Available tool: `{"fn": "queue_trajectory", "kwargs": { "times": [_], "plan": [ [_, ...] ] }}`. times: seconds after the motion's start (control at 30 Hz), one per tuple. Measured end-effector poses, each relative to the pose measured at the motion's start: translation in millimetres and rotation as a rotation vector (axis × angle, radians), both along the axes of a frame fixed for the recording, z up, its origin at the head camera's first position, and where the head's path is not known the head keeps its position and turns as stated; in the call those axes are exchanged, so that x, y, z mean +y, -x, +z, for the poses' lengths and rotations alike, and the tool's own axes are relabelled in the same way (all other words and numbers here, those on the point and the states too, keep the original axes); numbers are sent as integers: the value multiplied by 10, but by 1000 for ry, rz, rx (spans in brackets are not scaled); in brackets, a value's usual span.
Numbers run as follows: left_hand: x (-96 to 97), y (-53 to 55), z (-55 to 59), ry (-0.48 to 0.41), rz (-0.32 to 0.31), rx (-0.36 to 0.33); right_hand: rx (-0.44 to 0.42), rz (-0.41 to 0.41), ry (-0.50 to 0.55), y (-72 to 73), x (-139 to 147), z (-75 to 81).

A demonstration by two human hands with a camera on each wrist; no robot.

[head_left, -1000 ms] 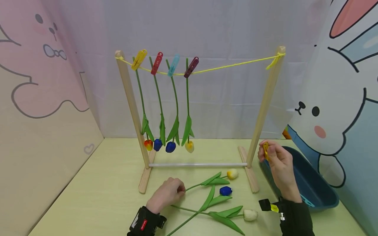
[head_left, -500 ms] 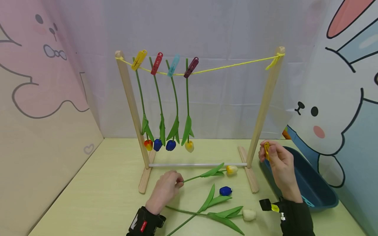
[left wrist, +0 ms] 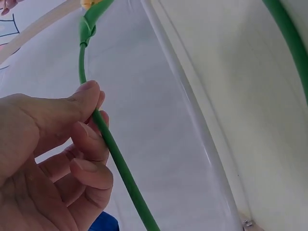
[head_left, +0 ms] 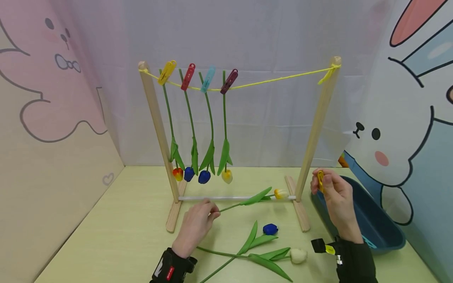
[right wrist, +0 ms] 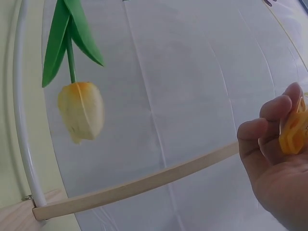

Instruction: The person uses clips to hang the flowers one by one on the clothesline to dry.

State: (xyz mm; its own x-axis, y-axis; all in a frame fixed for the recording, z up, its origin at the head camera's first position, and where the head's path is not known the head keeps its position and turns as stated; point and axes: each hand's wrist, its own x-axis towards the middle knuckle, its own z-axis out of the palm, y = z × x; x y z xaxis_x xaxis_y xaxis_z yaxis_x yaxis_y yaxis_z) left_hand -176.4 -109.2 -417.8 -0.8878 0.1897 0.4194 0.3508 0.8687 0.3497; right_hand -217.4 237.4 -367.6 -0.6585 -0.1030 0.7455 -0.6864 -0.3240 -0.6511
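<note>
My left hand (head_left: 199, 222) pinches the green stem of a yellow-and-white artificial tulip (head_left: 281, 193), whose bloom points right, near the rack's lower bar. In the left wrist view the stem (left wrist: 122, 168) runs between thumb and fingers. A yellow clothespin (head_left: 320, 181) is held in my right hand (head_left: 334, 200), beside the right post; the right wrist view shows the same clothespin (right wrist: 294, 130) at the fingertips. On the table below lie a blue tulip (head_left: 270, 229) and a white tulip (head_left: 298, 256), their stems crossing.
A wooden rack (head_left: 318, 125) carries a yellow string (head_left: 272, 80). Several tulips hang there upside down from clothespins, the rightmost from a dark red clothespin (head_left: 229, 81). A dark blue basin (head_left: 375, 220) stands at the right, a light blue clothespin (head_left: 369, 241) inside it.
My left hand has moved up and away from me with the yellow-and-white tulip, lifting it off the table. My right hand has barely moved, still holding the clothespin.
</note>
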Motion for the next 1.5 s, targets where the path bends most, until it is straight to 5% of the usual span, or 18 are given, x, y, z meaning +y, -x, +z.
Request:
{"fn": "queue_trajectory", "kwargs": {
  "times": [1.03, 1.2, 1.5],
  "plan": [
    [-10, 28, 106, 59, 144, 452, -9, -3, -4, -2, 30, -15],
    [-22, 30, 115, -111, 143, 459, -11, -5, -5, -8, 30, -16],
    [-40, 19, 214, -731, -22, 313, -55, -68, -19, -33, 5, 5]
  ]
}}
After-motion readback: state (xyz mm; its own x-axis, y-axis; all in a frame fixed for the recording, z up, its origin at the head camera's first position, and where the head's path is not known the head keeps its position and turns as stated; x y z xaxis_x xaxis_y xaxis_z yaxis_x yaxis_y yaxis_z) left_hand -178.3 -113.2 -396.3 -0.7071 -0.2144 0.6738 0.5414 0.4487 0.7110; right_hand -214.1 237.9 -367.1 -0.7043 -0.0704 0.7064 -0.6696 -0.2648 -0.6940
